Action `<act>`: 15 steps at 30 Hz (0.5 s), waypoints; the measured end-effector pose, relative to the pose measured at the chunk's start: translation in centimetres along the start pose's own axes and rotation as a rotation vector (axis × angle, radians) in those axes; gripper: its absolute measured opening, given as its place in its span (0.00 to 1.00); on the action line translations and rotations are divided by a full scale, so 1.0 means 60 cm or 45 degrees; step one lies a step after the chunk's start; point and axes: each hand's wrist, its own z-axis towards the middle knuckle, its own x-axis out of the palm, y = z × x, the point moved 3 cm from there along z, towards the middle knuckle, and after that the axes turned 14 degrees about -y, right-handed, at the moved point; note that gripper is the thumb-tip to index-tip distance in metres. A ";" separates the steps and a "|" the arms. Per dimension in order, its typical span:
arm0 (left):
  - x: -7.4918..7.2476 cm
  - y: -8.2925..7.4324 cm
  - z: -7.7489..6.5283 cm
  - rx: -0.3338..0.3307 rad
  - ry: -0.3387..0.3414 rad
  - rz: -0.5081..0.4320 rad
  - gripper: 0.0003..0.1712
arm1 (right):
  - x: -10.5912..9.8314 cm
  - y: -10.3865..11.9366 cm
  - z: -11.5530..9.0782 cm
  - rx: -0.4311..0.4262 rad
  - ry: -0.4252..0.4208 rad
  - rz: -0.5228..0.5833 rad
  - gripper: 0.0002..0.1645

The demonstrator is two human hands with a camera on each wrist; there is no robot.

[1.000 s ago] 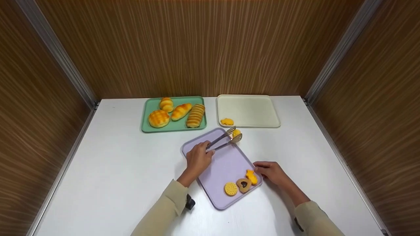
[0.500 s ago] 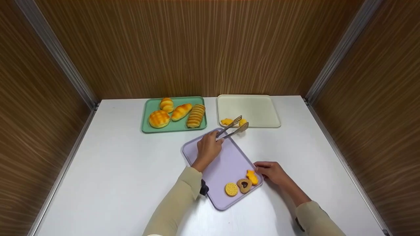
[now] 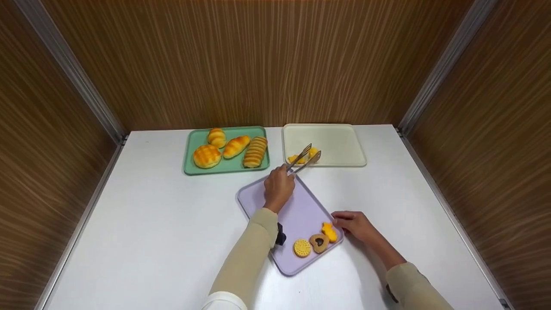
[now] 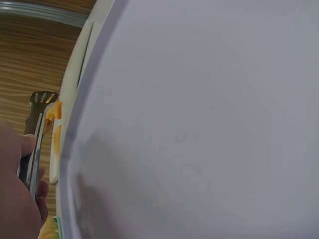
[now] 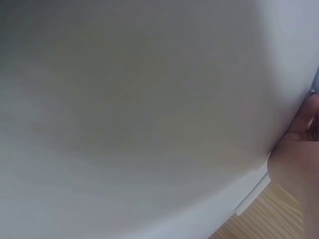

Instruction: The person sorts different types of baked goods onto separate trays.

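The left hand has its fingers curled round the metal tongs, whose tips stand a little apart with a yellow piece between them. That piece is over the near left part of the cream tray, just beside an orange piece; whether it touches the tray's floor, I cannot tell. The right hand has its fingertips at the edge of the lavender tray, though I cannot tell whether they pinch the rim or only rest against it. Near that corner lie a round biscuit, a heart-shaped biscuit and an orange cookie. Four breads sit on the green tray, farther left on the tabletop. The step in hand looks like setting the yellow piece down; the next move seems to call for lowering it fully, then loosening the tongs without nudging its neighbour
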 end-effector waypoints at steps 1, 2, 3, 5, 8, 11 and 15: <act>0.004 0.000 0.001 -0.008 -0.004 0.010 0.24 | 0.000 0.000 0.000 0.007 -0.004 0.007 0.22; 0.006 0.000 0.003 -0.009 -0.007 0.024 0.24 | 0.001 0.000 0.000 0.007 -0.004 0.008 0.22; 0.008 -0.001 0.004 -0.007 -0.013 0.037 0.24 | 0.001 0.000 -0.001 0.007 0.001 0.008 0.22; 0.012 -0.004 0.008 0.004 -0.026 0.058 0.23 | 0.001 0.000 -0.001 0.006 0.013 0.003 0.22; 0.015 -0.010 0.013 0.038 -0.032 0.089 0.22 | 0.000 0.001 -0.002 0.002 0.027 -0.008 0.21; 0.018 -0.019 0.019 0.079 -0.047 0.116 0.20 | -0.003 0.002 -0.001 0.000 0.035 0.000 0.21; 0.022 -0.030 0.027 0.133 -0.082 0.150 0.21 | -0.004 0.002 0.000 0.005 0.055 0.037 0.21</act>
